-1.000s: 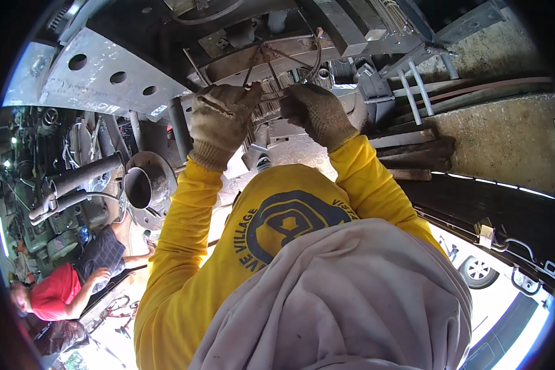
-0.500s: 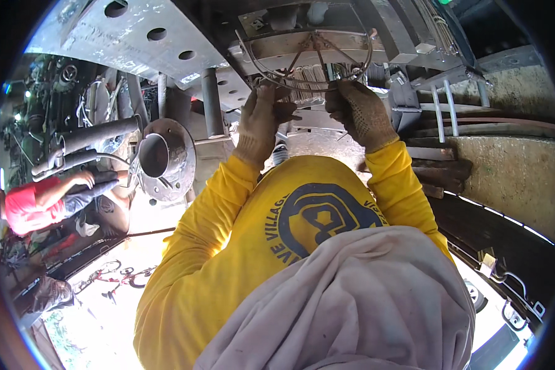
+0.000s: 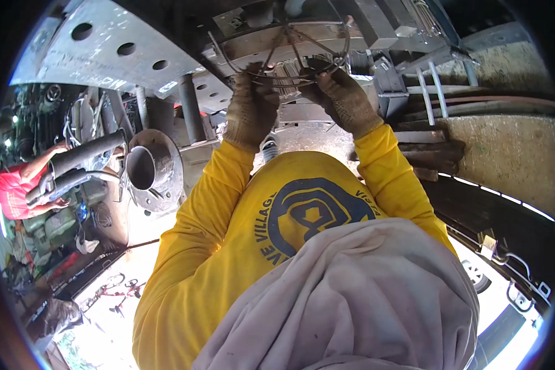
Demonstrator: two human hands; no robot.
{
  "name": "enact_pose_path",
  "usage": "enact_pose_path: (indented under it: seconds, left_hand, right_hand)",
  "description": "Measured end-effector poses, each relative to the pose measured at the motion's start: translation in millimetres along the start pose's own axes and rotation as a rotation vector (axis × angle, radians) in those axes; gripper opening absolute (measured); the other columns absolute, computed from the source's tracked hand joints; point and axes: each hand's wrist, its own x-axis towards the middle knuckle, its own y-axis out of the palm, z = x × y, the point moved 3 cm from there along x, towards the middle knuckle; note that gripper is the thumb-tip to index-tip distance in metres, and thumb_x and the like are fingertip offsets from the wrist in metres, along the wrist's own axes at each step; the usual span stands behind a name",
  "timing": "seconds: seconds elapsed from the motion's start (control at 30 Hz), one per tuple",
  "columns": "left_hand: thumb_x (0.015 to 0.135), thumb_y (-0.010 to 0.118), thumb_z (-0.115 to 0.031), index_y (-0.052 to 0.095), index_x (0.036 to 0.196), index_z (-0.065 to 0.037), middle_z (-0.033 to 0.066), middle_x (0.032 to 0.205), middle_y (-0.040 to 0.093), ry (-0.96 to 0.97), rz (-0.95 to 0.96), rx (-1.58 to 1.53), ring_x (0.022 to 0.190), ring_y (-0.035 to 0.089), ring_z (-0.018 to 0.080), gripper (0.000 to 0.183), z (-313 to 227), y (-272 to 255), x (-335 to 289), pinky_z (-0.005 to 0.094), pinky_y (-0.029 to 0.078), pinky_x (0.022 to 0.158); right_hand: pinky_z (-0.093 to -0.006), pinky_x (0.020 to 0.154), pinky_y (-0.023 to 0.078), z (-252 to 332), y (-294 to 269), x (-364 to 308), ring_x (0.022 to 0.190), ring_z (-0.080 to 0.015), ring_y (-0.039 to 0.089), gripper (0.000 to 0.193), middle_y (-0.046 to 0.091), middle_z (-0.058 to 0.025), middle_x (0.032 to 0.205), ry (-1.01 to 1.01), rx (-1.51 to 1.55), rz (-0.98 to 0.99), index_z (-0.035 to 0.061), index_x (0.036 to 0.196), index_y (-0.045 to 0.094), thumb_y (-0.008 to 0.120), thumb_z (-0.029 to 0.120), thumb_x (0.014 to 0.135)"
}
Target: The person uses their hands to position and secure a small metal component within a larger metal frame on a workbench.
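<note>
A round frame of thin, rusty metal rod (image 3: 283,84), with a curved rim and spokes meeting at its far side, is held up in front of my chest. My left hand (image 3: 251,114), in a knitted work glove, grips the left part of its near rim. On the right part of that rim, my gloved right hand (image 3: 348,105) is closed too. The fingertips of both hands are partly hidden in shadow. Behind the frame lies a bundle of thin rods (image 3: 285,71), partly covered by the rim.
A long steel beam with round holes (image 3: 126,48) runs along the upper left. Below it stand a steel post (image 3: 192,111) and a flanged pipe (image 3: 160,197). Wooden boards (image 3: 428,151) are stacked at right. A person in a red shirt (image 3: 15,191) is at far left.
Both hands and the rod frame have shifted slightly left in view, as has the whole background. The left hand's fingers look more closed round the rim. The person in red has moved their arms.
</note>
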Motion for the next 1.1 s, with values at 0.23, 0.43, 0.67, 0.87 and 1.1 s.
enact_pose_path:
  seconds: [0.23, 0.43, 0.67, 0.87, 1.1]
  left_hand:
    - [0.096, 0.062, -0.026, 0.059, 0.118, -0.007, 0.0035, 0.103, 0.061, -0.062, -0.060, -0.191, 0.070, 0.054, 0.0044, 0.029, -3.1, 11.4, -0.1, 0.0196, 0.050, 0.063]
    - [0.093, 0.065, -0.025, 0.061, 0.117, -0.007, 0.0048, 0.111, 0.063, -0.085, -0.026, -0.219, 0.069, 0.055, 0.0041, 0.030, -1.6, 6.6, 1.5, 0.0203, 0.050, 0.065]
    - [0.094, 0.065, -0.029, 0.061, 0.118, -0.007, 0.0016, 0.106, 0.064, 0.002, -0.068, -0.040, 0.068, 0.053, 0.0029, 0.033, -4.6, 5.2, 1.4, 0.0191, 0.047, 0.063]
    - [0.096, 0.061, -0.030, 0.060, 0.116, -0.004, 0.0053, 0.102, 0.066, 0.054, -0.142, 0.075, 0.068, 0.057, 0.0087, 0.032, -4.5, 6.0, -6.3, 0.0229, 0.050, 0.064]
    - [0.101, 0.049, -0.030, 0.060, 0.120, 0.000, 0.0053, 0.077, 0.062, 0.113, -0.468, 0.771, 0.057, 0.056, 0.0125, 0.037, -17.1, 33.9, -16.9, 0.0279, 0.053, 0.054]
  right_hand:
    - [-0.0355, 0.096, 0.053, -13.1, -10.8, 5.9, 0.107, -0.0226, 0.063, 0.040, 0.062, -0.0130, 0.118, -0.050, 0.090, 0.133, -0.0005, 0.125, 0.052, 0.061, 0.026, 0.097]
    - [-0.0374, 0.095, 0.052, -23.8, -13.3, 9.9, 0.104, -0.0223, 0.064, 0.040, 0.064, -0.0115, 0.115, -0.083, 0.098, 0.068, 0.0014, 0.124, 0.055, 0.065, 0.026, 0.094]
    - [-0.0410, 0.095, 0.051, -13.9, -16.0, 9.1, 0.104, -0.0242, 0.065, 0.042, 0.065, -0.0113, 0.114, -0.029, 0.111, 0.144, 0.0025, 0.127, 0.056, 0.058, 0.033, 0.098]
    - [-0.0356, 0.087, 0.056, 3.5, -25.9, 10.7, 0.098, -0.0253, 0.068, 0.045, 0.067, -0.0159, 0.108, 0.014, 0.248, 0.013, -0.0030, 0.126, 0.054, 0.049, 0.034, 0.102]
    - [-0.0292, 0.066, 0.055, 20.6, -19.3, 0.0, 0.081, -0.0213, 0.070, 0.040, 0.070, -0.0135, 0.095, 0.121, -0.073, -0.177, -0.0035, 0.121, 0.057, 0.045, 0.030, 0.102]
